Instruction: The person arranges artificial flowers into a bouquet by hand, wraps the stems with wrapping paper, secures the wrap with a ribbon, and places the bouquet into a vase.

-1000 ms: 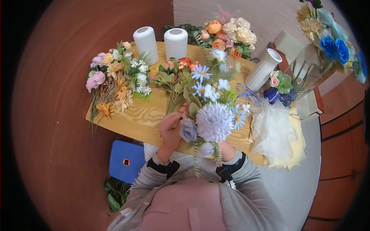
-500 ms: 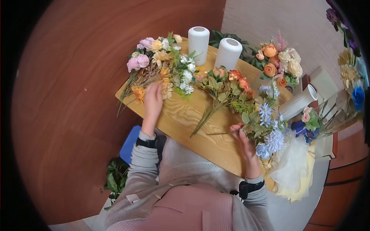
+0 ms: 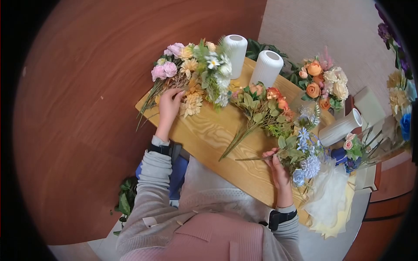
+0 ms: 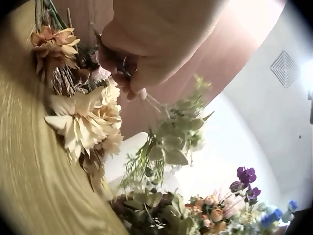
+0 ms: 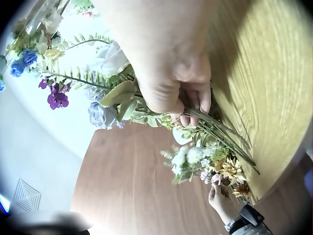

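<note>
At the table's left side, my left hand (image 3: 169, 108) pinches the stem of a white flower bunch (image 3: 223, 78) with fine green leaves. In the left wrist view, this white bunch (image 4: 171, 144) slants away from the fingertips, raised off the wood. Beneath and beside that hand lie cream-orange dahlia-like flowers (image 3: 191, 104) and pink roses (image 3: 164, 70). My right hand (image 3: 281, 173), near the front right edge, grips the stems of a blue flower bunch (image 3: 311, 166); its thumb and fingers curl round them in the right wrist view. An orange-red bunch (image 3: 248, 117) lies between the hands.
Two white ribbed vases (image 3: 266, 69) stand at the table's back, and a third white vase (image 3: 342, 128) leans at the right. An orange and cream arrangement (image 3: 324, 82) is behind. White gauzy wrapping (image 3: 324, 195) hangs over the right edge of the wooden table (image 3: 209, 135).
My left hand has left the blue bunch, reached left and lifted the white bunch. My right hand has carried the blue bunch to the right side. The head view has turned left.
</note>
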Tool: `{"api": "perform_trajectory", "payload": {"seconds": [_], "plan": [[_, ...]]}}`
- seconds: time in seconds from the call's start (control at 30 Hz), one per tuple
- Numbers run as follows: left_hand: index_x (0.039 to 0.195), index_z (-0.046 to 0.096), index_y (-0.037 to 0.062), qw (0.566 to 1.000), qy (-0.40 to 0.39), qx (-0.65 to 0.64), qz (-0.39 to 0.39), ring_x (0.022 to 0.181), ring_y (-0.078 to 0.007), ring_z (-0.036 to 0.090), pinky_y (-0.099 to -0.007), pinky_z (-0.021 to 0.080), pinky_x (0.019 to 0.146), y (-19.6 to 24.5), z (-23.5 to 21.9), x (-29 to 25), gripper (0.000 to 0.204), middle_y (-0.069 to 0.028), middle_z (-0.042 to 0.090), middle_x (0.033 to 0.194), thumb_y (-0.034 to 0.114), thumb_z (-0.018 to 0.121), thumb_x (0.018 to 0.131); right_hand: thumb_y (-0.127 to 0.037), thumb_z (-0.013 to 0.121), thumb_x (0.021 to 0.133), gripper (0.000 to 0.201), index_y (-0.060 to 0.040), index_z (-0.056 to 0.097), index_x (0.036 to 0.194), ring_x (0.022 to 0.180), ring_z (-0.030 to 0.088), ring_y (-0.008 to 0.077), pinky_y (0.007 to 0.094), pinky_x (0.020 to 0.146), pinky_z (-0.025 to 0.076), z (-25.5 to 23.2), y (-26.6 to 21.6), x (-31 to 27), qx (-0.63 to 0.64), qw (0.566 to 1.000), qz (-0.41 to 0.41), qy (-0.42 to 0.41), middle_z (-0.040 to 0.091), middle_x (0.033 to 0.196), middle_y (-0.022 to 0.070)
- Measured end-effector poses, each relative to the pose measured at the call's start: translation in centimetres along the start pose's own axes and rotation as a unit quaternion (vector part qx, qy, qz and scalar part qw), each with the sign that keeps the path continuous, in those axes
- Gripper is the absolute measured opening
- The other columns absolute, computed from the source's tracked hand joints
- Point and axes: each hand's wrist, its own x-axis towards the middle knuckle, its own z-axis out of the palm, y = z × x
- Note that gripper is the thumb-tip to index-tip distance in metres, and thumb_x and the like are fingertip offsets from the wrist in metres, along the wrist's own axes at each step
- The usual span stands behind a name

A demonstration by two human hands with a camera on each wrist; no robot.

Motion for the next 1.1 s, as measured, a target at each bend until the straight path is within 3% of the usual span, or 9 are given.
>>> {"api": "perform_trajectory", "payload": {"seconds": [0.1, 0.2, 0.43, 0.5, 0.67, 0.83, 0.9, 0.93, 1.1], "plan": [[0.091, 0.066, -0.0015, 0.996, 0.052, -0.072, -0.027, 0.069, -0.0135, 0.059, -0.0243, 0.046, 0.064, 1.5, 0.0, -2.1, 0.016, -0.0083, 0.065, 0.079, 0.011, 0.064, 0.081, -0.016, 0.048, 0.093, 0.033, -0.0013, 0.039, 0.121, 0.107, 0.053, 0.0267, 0.0439, 0.1, 0.037, -0.1, 0.2, 0.0, 0.002, 1.0, 0.006, 0.001, 0.057, 0.106, 0.0121], [0.092, 0.065, -0.0042, 0.975, 0.047, -0.186, -0.109, 0.07, -0.0091, 0.056, -0.0219, 0.044, 0.063, 2.0, 0.6, -4.5, 0.017, -0.0045, 0.064, 0.079, 0.009, 0.065, 0.082, -0.015, 0.049, 0.093, 0.031, -0.0026, 0.04, 0.12, 0.107, 0.053, 0.0257, 0.0431, 0.1, 0.037, -0.1, 0.4, 0.0, 0.005, 1.0, 0.007, -0.006, 0.056, 0.106, 0.0106], [0.093, 0.065, -0.0022, 0.925, 0.05, -0.335, -0.171, 0.065, -0.0047, 0.049, -0.0185, 0.038, 0.057, 4.5, 2.0, -8.3, 0.014, -0.0005, 0.061, 0.079, 0.006, 0.062, 0.084, -0.015, 0.049, 0.093, 0.031, -0.0044, 0.041, 0.121, 0.108, 0.053, 0.0241, 0.0419, 0.1, 0.037, -0.4, 0.5, 0.0, 0.0, 1.0, -0.001, -0.009, 0.057, 0.107, 0.0085], [0.092, 0.065, -0.0009, 0.911, 0.03, -0.373, -0.176, 0.064, -0.0032, 0.047, -0.0179, 0.036, 0.056, 5.8, 2.6, -9.7, 0.012, 0.0012, 0.061, 0.079, 0.007, 0.061, 0.085, -0.015, 0.049, 0.093, 0.031, -0.004, 0.041, 0.12, 0.108, 0.053, 0.0241, 0.0419, 0.1, 0.037, -0.6, 0.5, 0.1, 0.013, 1.0, 0.002, -0.015, 0.057, 0.107, 0.0086], [0.095, 0.066, 0.0011, 0.866, -0.156, -0.416, -0.228, 0.066, -0.0029, 0.048, -0.0175, 0.038, 0.057, 9.4, 4.9, -13.5, 0.013, 0.0031, 0.06, 0.079, 0.007, 0.06, 0.085, -0.015, 0.05, 0.091, 0.035, -0.0007, 0.04, 0.122, 0.111, 0.051, 0.0266, 0.042, 0.1, 0.036, -2.3, 1.3, -0.6, 0.003, 1.0, -0.001, -0.018, 0.055, 0.111, 0.0116], [0.098, 0.063, -0.005, 0.868, -0.237, -0.422, -0.108, 0.071, -0.0106, 0.056, -0.0223, 0.044, 0.062, 10.3, 7.5, -15.7, 0.019, -0.0047, 0.064, 0.082, 0.007, 0.061, 0.084, -0.014, 0.053, 0.085, 0.043, 0.0013, 0.041, 0.123, 0.108, 0.05, 0.0233, 0.0364, 0.094, 0.038, -5.0, -0.4, -3.6, 0.033, 0.995, 0.008, 0.091, 0.052, 0.114, 0.0103], [0.097, 0.064, -0.003, 0.895, -0.283, -0.335, -0.085, 0.071, -0.0122, 0.057, -0.0244, 0.045, 0.063, 10.9, 7.6, -16.3, 0.019, -0.0062, 0.064, 0.082, 0.01, 0.063, 0.083, -0.014, 0.056, 0.084, 0.042, 0.0024, 0.045, 0.12, 0.103, 0.051, 0.0215, 0.0357, 0.091, 0.039, -4.8, -3.3, -5.1, 0.048, 0.995, -0.08, -0.034, 0.052, 0.111, 0.0102], [0.097, 0.064, -0.0016, 0.913, -0.288, -0.285, -0.047, 0.07, -0.0133, 0.058, -0.0249, 0.045, 0.063, 11.1, 7.6, -16.4, 0.019, -0.0074, 0.064, 0.082, 0.01, 0.064, 0.082, -0.016, 0.06, 0.083, 0.038, 0.0023, 0.049, 0.114, 0.099, 0.052, 0.0205, 0.0353, 0.088, 0.04, -6.0, -3.2, -5.9, -0.013, 0.996, -0.085, 0.028, 0.054, 0.105, 0.0095], [0.093, 0.066, 0.0032, 0.927, -0.299, -0.224, 0.03, 0.071, -0.0231, 0.06, -0.0303, 0.046, 0.064, 12.2, 8.2, -16.6, 0.017, -0.0118, 0.062, 0.082, 0.015, 0.063, 0.081, -0.023, 0.063, 0.083, 0.048, -0.0001, 0.044, 0.12, 0.099, 0.051, 0.0196, 0.0349, 0.089, 0.04, -6.8, -6.9, -9.1, -0.224, 0.967, -0.12, 0.029, 0.054, 0.104, 0.0073]]}}
